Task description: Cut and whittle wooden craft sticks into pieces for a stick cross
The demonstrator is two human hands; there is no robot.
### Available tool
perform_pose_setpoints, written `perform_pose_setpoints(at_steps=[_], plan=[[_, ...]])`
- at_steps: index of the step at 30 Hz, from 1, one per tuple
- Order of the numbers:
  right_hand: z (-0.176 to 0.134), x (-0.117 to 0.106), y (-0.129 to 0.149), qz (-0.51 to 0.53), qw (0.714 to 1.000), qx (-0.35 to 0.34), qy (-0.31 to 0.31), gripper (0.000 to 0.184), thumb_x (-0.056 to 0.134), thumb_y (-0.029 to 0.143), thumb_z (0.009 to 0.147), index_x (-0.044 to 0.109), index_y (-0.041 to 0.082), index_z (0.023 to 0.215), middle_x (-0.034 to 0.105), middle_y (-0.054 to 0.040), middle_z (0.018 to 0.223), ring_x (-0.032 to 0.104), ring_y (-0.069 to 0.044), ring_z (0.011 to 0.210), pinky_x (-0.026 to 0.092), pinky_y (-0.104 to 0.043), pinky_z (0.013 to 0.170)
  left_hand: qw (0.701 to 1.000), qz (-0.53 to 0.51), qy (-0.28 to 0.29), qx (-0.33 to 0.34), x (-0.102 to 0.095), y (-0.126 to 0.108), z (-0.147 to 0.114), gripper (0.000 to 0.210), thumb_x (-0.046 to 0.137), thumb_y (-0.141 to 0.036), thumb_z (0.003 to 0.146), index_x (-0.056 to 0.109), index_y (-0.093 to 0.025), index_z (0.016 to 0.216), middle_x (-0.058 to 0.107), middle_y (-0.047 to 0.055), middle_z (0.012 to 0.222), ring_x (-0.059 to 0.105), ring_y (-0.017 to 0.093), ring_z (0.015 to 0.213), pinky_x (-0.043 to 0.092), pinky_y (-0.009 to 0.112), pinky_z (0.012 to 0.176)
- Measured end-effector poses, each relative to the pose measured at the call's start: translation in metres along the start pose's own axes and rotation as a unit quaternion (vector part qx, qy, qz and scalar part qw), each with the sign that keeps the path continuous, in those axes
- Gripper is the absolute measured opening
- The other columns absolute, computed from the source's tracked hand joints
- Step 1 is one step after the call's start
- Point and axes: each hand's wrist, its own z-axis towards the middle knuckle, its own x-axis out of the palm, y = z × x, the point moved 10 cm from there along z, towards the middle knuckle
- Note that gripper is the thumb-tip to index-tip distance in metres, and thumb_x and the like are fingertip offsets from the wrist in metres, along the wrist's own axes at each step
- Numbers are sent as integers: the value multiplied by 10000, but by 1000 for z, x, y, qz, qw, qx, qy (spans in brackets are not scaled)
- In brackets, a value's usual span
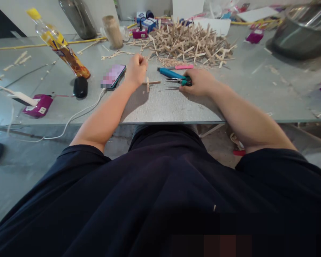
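My left hand (136,73) is closed with its fingertips pinched together above the table; whatever they may hold is too small to make out. Just right of that wrist lies a small cross-shaped wooden piece (148,82). My right hand (199,81) is wrapped around needle-nose pliers (173,80) with dark and teal handles, their jaws pointing left toward the wooden cross. A blue-handled tool (169,72) rests just beyond the pliers. Behind it is a tool with a pink handle (184,66). A large heap of wooden crosses (192,41) spreads across the back.
Left of my left hand are a phone (115,75) on a white cable, a black case (80,87) and a leaning drink bottle (61,46). A purple box (39,106) sits at the left. A wooden cylinder (112,32) stands behind, and a metal pot (302,34) at the right.
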Motion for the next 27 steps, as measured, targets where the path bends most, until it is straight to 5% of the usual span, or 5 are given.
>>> perform_pose_setpoints(at_steps=[9, 16, 20, 24, 27], plan=[[-5, -29, -29, -8, 995, 85, -56, 485, 940, 487, 981, 567, 324, 1244, 752, -157, 1386, 658, -402, 1214, 512, -572, 1102, 980, 154, 115, -43, -4, 27, -3, 227, 891, -443, 921, 754, -293, 821, 716, -18, 690, 624, 222, 986, 518, 389, 1069], [15, -23, -81, 49, 988, 110, -99, 696, 1069, 139, 781, 405, 321, 882, 678, -82, 937, 589, -315, 1142, 470, -482, 1076, 976, 183, 113, 29, 11, 21, 0, 197, 813, -219, 828, 678, -308, 715, 642, 8, 659, 694, 282, 916, 536, 435, 986], [22, -13, -92, 108, 986, 91, -92, 635, 1024, 49, 803, 453, 316, 876, 630, -92, 971, 518, -351, 1282, 430, -501, 1101, 985, 138, 80, 73, 8, 6, -1, 239, 764, -216, 843, 601, -301, 691, 769, 76, 816, 767, 311, 964, 566, 473, 995], [13, -16, -66, 176, 981, 62, -61, 638, 988, 109, 900, 392, 333, 914, 624, -89, 1018, 454, -361, 1386, 394, -517, 1151, 988, 83, 33, 122, 5, -14, -9, 240, 746, -396, 922, 604, -355, 733, 774, 44, 810, 765, 310, 957, 594, 490, 951], [-1, -36, -24, 229, 963, 1, -142, 519, 983, 326, 948, 465, 351, 935, 678, -73, 971, 489, -360, 1328, 396, -545, 1175, 989, 40, -25, 139, 2, -28, -22, 112, 726, -481, 964, 718, -384, 910, 712, 26, 737, 722, 302, 833, 575, 502, 889]])
